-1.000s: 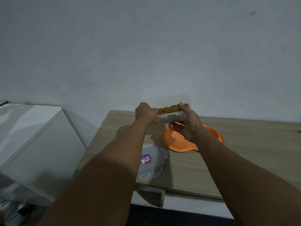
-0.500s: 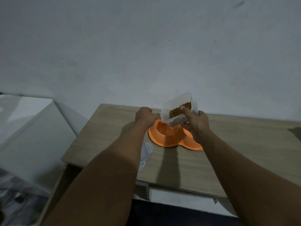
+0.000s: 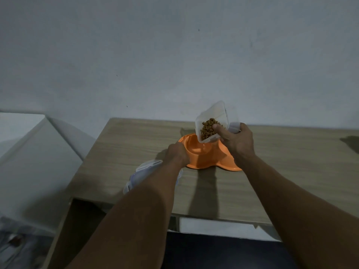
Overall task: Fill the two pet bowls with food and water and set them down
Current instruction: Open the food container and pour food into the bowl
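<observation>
Hands: two. The left hand (image 3: 177, 154) and right hand (image 3: 240, 141) both reach out over the worktop (image 3: 126, 144), with bare forearms.
Right grip: closed round the container (image 3: 211, 113). The thumb lies across its near side and the fingers wrap the far side.
Left grip: cannot tell. The hand sits against the left rim of the bowl dish (image 3: 204, 162) with its back to the camera, so the fingers are out of sight.
Containers: one, of clear plastic. It is held in the air and tilted, its low corner above the left well of the bowl dish.
Food: one heap of brown kibble (image 3: 207, 129), gathered at the low end of the container. The pieces are too many and too small to count.
Bowl dish: one orange piece with two wells, flat on the worktop near the back wall (image 3: 174, 55). The left well shows bare orange inside. The right well is mostly hidden behind the right hand and wrist.
Lids: one clear lid (image 3: 145, 167) lying on the worktop, just left of the bowl dish. The left forearm covers most of it, and only the edges and clips show.
Worktop: one, wood-grain. The front edge shows and the right end is cut off by the frame.
Side unit: one white surface (image 3: 25, 152) left of the worktop, blurred and cut off.
Unclear: a dark patch (image 3: 350, 141) at the far right of the worktop. Cannot tell whether it is shadow or object.
Light: dim, so fine detail is poor throughout.
</observation>
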A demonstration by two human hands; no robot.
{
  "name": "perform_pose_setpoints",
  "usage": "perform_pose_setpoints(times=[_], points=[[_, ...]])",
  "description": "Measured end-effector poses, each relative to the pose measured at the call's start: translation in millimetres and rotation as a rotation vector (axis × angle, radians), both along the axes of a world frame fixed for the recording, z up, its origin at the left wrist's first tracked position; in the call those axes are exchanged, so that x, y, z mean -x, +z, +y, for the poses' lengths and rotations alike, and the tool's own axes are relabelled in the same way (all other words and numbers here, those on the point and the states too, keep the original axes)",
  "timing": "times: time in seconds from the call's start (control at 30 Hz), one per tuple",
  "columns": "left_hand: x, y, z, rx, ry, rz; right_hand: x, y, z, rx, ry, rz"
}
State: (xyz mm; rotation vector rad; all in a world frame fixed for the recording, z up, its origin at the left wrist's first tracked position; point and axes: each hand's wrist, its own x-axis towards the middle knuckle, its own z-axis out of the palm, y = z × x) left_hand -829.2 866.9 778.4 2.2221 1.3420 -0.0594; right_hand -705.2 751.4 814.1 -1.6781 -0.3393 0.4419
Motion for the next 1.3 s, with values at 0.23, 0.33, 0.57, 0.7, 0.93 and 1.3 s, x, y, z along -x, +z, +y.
perform_pose_setpoints(times=[0.23,0.33,0.57,0.7,0.93,1.3], points=[[3.5,-8.6,2.4,-0.006,-0.094,0.017,6.0,-5.9,-0.3,-0.045,-0.011,-0.038],[4.6,-8.6,1.5,-0.044,-0.135,0.044,7.8,-5.9,-1.4,-0.083,-0.020,-0.054],[4.5,-11.8,6.9,-0.082,-0.194,0.089,10.6,-21.3,-4.4,-0.120,-0.074,-0.027],[6.6,-10.8,7.1,-0.092,-0.204,0.084,14.6,-30.1,-4.4,-0.145,-0.121,0.001],[8.8,-7.7,5.7,-0.077,-0.209,0.073,20.8,-30.8,-0.4,-0.168,-0.152,0.006],[10.3,-5.4,5.2,-0.064,-0.199,0.059,21.0,-29.4,6.5,-0.133,-0.115,-0.160]])
